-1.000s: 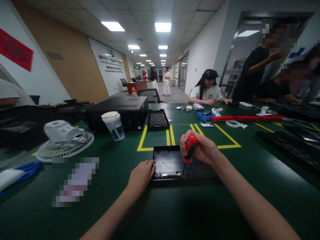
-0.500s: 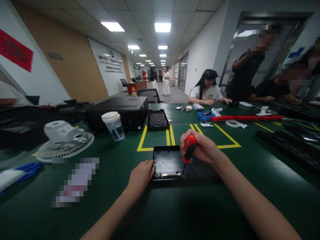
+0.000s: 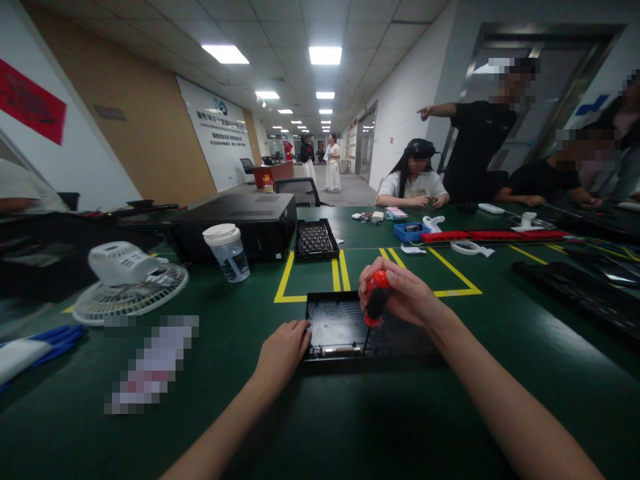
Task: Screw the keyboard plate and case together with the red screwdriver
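A shallow black plastic tray [image 3: 340,320] lies on the green table right in front of me. My right hand [image 3: 405,297] is closed round the red and black handle of a screwdriver [image 3: 375,299], held upright with its thin shaft down in the tray near the front edge. My left hand [image 3: 283,350] rests against the tray's front left corner, fingers curled on its rim.
Behind the tray are yellow tape outlines [image 3: 340,270] and a black tray of small parts [image 3: 316,239]. A clear cup [image 3: 227,251], a white fan [image 3: 127,280] and a black case [image 3: 240,223] stand to the left. Other people sit and stand at the far right; a red strip [image 3: 493,235] lies there.
My hands and the screwdriver have barely moved; the handle has turned slightly. The standing person at the far right has stretched an arm out to the left.
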`<state>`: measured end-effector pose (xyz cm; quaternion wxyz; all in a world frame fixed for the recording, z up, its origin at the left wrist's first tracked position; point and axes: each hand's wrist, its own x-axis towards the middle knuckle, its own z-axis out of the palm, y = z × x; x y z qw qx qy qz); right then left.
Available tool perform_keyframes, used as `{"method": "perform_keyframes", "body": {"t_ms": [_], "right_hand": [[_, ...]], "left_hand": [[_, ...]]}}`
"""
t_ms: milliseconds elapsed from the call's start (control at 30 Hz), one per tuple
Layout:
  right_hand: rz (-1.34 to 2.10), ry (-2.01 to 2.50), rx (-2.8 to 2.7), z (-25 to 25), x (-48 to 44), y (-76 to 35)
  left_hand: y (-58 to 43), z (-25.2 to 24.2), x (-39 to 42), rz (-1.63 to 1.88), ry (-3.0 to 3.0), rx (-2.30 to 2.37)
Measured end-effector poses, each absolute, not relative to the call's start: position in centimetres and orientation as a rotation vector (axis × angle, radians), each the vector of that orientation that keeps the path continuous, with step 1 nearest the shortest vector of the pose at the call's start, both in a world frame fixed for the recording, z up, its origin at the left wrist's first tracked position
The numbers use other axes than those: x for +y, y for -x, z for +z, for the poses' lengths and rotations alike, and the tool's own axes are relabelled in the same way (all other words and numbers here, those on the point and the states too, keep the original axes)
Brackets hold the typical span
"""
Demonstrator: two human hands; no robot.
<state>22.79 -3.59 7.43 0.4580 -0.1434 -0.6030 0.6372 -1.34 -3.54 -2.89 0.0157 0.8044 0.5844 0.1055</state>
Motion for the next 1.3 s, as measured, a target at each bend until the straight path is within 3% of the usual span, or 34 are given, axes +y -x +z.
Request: {"method": "perform_keyframes", "body": {"t_ms": [1300], "right_hand": [[1.078,0.647,-1.694,8.35,-4.05,-23.04]], "left_hand": [[1.16,-2.77,-3.6,0.325,-2.494,1.819]]}}
